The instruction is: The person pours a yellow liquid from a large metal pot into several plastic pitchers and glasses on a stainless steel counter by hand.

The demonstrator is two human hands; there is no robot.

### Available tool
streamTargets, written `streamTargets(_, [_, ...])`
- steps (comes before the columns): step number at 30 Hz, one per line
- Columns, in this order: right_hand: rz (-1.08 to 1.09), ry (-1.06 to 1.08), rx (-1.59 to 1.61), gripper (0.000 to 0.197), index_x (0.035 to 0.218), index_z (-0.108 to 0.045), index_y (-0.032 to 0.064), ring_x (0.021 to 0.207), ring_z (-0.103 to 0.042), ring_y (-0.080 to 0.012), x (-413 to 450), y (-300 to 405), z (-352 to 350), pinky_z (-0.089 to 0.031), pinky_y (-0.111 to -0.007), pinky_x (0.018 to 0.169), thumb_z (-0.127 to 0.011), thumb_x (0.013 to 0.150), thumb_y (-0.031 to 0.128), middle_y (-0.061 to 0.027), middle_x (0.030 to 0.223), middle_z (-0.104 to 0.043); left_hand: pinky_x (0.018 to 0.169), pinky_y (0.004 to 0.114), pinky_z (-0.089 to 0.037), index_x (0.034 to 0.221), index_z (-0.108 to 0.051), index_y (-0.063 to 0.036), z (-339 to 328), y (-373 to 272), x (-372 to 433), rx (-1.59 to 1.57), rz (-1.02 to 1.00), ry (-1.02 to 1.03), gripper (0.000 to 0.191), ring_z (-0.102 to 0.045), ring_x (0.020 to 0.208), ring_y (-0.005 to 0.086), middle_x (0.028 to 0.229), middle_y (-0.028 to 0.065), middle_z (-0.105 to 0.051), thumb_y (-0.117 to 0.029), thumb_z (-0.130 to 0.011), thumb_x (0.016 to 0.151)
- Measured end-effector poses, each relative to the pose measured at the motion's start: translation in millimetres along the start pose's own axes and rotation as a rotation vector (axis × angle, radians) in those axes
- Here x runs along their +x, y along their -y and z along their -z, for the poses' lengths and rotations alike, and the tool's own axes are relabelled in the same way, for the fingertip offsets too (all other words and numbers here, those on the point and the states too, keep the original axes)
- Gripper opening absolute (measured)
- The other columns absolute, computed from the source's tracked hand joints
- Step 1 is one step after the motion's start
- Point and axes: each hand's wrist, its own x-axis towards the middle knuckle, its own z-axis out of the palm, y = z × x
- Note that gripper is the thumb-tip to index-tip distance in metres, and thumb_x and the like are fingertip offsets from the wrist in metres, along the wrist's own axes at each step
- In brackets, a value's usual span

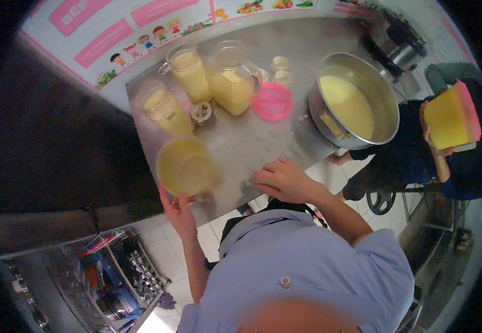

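My left hand (181, 212) grips the lower rim of a translucent plastic bowl (186, 166), held tilted over the table's left front part. My right hand (287, 179) is near the front edge of the stainless steel table (241, 143), fingers bent and somewhat apart, with nothing visible in them. Beyond the bowl stand three clear pitchers of pale yellow liquid: a left pitcher (166, 110), a middle pitcher (191, 75) and a ribbed right pitcher (230, 85). At the right, a large steel pot (318, 108) contains similar pale yellow liquid (349, 104).
A pink plastic lid or strainer (272, 102), small round pale lids (282, 78) and a round cap-like piece (202, 111) lie among the pitchers. A metal appliance (407, 52) sits back right. Another person's hand holds a yellow-and-pink object (449, 116). A utensil rack (120, 274) stands lower left.
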Motion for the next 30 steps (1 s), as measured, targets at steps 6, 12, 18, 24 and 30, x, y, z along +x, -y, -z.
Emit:
streamTargets(6, [-0.363,-0.58,0.188,0.03,0.106,-0.053,0.0078,0.078,-0.06,-0.0238,-63,-20,24,-0.046,-0.037,0.071,-0.06,0.077,0.009,-0.0088,0.096,-0.06,0.063,0.024,-0.045,0.134,-0.024,-0.0064,-70,-3,14,-0.077,0.079,0.27,0.064,-0.055,0.062,0.0119,0.079,0.0092,-0.06,-0.003,-0.055,0.078])
streamTargets(12, [-0.263,-1.948,-0.195,0.051,0.128,-0.018,-0.0004,0.077,-0.058,-0.0228,-126,4,154,-0.048,-0.028,0.058,-0.044,0.084,0.004,-0.0221,0.095,-0.055,0.075,0.03,-0.043,0.134,-0.024,-0.0069,-96,-14,16,0.157,0.045,0.289,0.066,-0.055,0.076,0.0156,0.088,0.0104,-0.058,-0.002,-0.056,0.076])
streamTargets(18, [-0.488,-1.202,-0.202,0.014,0.087,-0.061,0.0006,0.091,-0.054,-0.0298,-112,-93,189,-0.04,-0.038,0.085,-0.059,0.075,0.009,-0.0142,0.095,-0.057,0.083,0.031,-0.041,0.127,-0.037,-0.0028,-140,-61,-20,0.344,-0.506,0.091,0.052,-0.052,0.091,0.0179,0.097,0.01,-0.055,-0.005,-0.056,0.078])
streamTargets(24, [-1.167,-1.168,-0.383,0.052,0.112,-0.055,0.0044,0.105,-0.049,-0.0302,-115,-361,235,-0.038,-0.039,0.088,-0.063,0.073,0.038,-0.0169,0.114,-0.052,0.086,0.03,-0.041,0.13,-0.033,-0.0022,-254,-39,-59,-0.043,0.181,0.882,0.05,-0.054,0.096,0.0179,0.107,0.0138,-0.056,-0.013,-0.054,0.086])
streamTargets(30, [-1.12,-0.674,0.338,0.054,0.098,-0.058,-0.0001,0.063,-0.053,-0.0138,-161,-479,254,-0.04,-0.028,0.053,-0.063,0.073,0.048,-0.0063,0.078,-0.059,0.081,0.031,-0.047,0.127,-0.029,-0.0028,-330,-33,-70,-0.318,0.419,0.789,0.047,-0.056,0.094,0.0202,0.107,0.0128,-0.054,-0.016,-0.051,0.088])
